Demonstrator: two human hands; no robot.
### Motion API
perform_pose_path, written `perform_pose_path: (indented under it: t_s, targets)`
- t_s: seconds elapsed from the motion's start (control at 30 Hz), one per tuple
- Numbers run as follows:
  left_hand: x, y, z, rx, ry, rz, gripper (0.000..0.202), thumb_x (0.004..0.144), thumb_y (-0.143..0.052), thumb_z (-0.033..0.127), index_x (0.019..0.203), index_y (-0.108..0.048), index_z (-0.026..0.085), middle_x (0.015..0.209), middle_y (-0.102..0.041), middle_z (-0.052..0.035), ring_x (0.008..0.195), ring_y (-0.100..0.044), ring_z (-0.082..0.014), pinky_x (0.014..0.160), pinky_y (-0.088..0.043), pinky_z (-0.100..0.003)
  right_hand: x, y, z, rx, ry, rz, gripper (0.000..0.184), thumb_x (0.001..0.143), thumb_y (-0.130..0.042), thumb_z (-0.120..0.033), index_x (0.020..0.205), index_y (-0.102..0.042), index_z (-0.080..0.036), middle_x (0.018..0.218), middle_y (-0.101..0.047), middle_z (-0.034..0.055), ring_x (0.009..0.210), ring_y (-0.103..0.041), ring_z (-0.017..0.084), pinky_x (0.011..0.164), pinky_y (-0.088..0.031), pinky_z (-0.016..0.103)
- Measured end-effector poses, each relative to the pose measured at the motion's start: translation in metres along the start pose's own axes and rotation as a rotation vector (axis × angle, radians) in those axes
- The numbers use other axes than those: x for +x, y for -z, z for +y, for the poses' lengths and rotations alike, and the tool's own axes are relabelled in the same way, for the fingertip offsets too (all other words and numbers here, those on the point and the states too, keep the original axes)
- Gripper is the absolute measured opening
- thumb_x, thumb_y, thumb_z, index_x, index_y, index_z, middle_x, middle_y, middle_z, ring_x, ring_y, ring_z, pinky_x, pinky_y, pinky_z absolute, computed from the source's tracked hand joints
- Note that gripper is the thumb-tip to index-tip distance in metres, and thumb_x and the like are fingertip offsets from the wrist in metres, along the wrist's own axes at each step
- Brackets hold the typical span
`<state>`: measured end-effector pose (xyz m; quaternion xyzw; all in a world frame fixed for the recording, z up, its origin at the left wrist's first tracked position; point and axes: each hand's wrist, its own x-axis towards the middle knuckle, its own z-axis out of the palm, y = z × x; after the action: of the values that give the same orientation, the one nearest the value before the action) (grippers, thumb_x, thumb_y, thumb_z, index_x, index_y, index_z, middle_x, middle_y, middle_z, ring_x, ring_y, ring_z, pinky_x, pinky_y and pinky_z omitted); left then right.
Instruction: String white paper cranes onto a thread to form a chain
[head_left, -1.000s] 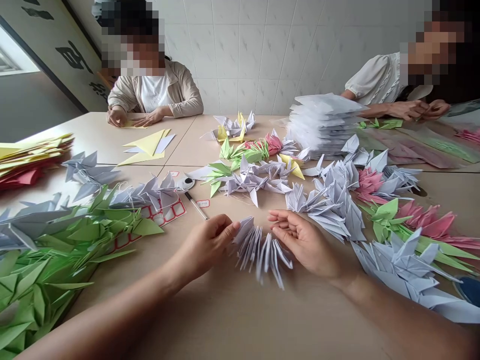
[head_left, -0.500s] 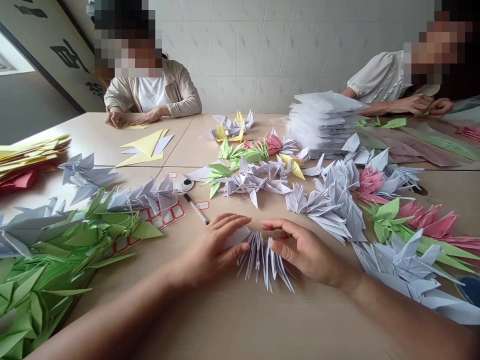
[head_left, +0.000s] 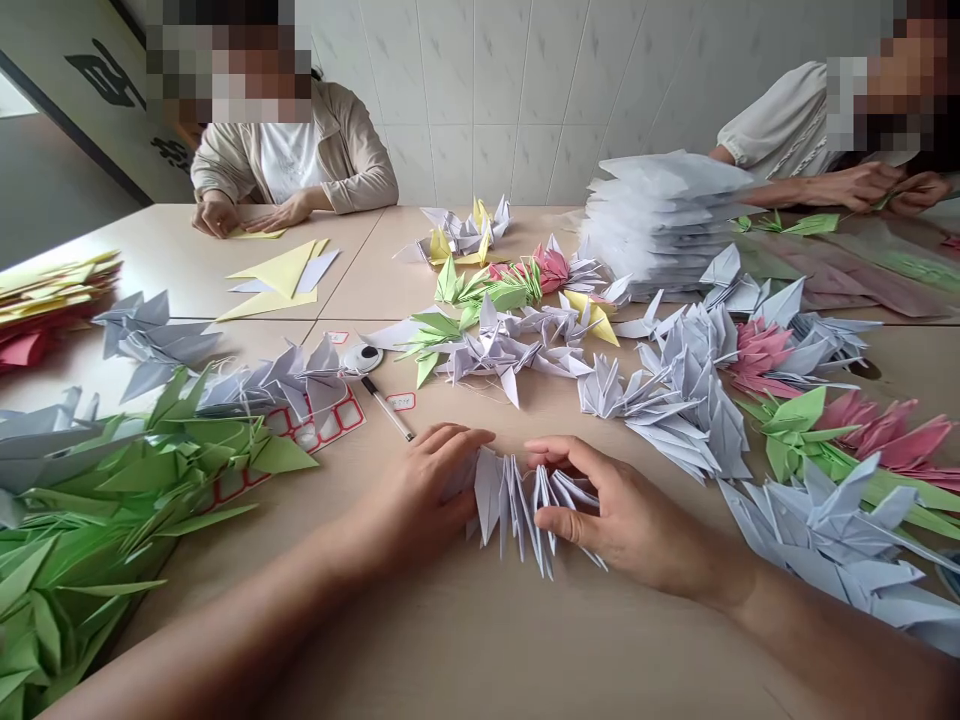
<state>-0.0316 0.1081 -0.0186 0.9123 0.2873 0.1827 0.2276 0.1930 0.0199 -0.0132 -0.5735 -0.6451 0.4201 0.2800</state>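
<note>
Head: paper cranes (head_left: 517,505) crosswise; tips down

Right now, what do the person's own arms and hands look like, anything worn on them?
Both the left hand and the right hand are bare, with no gloves or rings showing. The forearms are bare too, with no sleeve, watch or bracelet in view.

Matt paper cranes (head_left: 504,500) — creased, smooth pale tabletop (head_left: 450,640)

The origami cranes (head_left: 501,500) are white; the label sheet (head_left: 330,428) has red grids.
</note>
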Motion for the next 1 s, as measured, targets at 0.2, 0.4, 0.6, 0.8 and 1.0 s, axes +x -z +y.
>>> perform_pose_path:
  t_s: [0.2, 0.4, 0.6, 0.8, 1.0]
  targets:
    - [-0.005, 0.004, -0.003, 0.22, 0.01, 0.028, 0.052, 0.072, -0.051, 0.003, 0.123, -0.056, 0.009, 0.115, -0.065, -0.0148, 0.112, -0.056, -0.0292, 0.099, -0.047, -0.045, -0.005, -0.003, -0.004, -0.186, 0.066, 0.092, 0.036, 0.089, -0.064, -0.044, 0.116, -0.053, -0.024, 0.105, -0.068, 0.003, 0.09, -0.066, 0.018, 0.08, -0.054, 0.032]
    - [-0.006, 0.007, -0.001, 0.248, 0.09, 0.023, 0.05, 0.072, -0.052, 0.008, 0.122, -0.057, 0.013, 0.116, -0.064, -0.0136, 0.111, -0.057, -0.0309, 0.1, -0.045, -0.052, -0.004, -0.003, -0.004, -0.431, 0.269, 0.278, 0.024, 0.09, -0.065, -0.029, 0.112, -0.06, -0.019, 0.105, -0.071, 0.0066, 0.095, -0.067, 0.022, 0.082, -0.055, 0.035]
    - [-0.005, 0.008, 0.003, 0.095, -0.1, 0.013, 0.06, 0.076, -0.042, 0.0, 0.134, -0.046, 0.016, 0.135, -0.055, -0.0123, 0.137, -0.038, -0.0274, 0.112, -0.037, -0.05, -0.005, -0.001, -0.006, -0.434, 0.301, 0.251, 0.041, 0.093, -0.06, -0.037, 0.128, -0.057, -0.017, 0.126, -0.066, 0.0105, 0.118, -0.06, 0.023, 0.1, -0.05, 0.038]
    - [-0.006, 0.016, 0.003, 0.122, -0.193, -0.184, 0.059, 0.085, -0.04, 0.002, 0.139, -0.041, 0.025, 0.148, -0.043, -0.0079, 0.146, -0.023, -0.0294, 0.116, -0.023, -0.06, -0.007, 0.001, -0.014, -0.257, 0.145, 0.159, 0.046, 0.092, -0.058, -0.04, 0.136, -0.052, -0.025, 0.135, -0.059, 0.0054, 0.11, -0.064, 0.018, 0.094, -0.056, 0.031]
    - [-0.006, 0.012, -0.001, 0.038, -0.173, -0.075, 0.057, 0.071, -0.042, -0.008, 0.12, -0.053, 0.018, 0.136, -0.051, -0.0125, 0.137, -0.04, -0.0252, 0.109, -0.041, -0.041, -0.013, 0.012, -0.028, -0.285, 0.001, -0.036, 0.064, 0.085, -0.064, -0.029, 0.144, -0.039, -0.036, 0.15, -0.045, -0.0018, 0.136, -0.044, 0.021, 0.115, -0.038, 0.041]
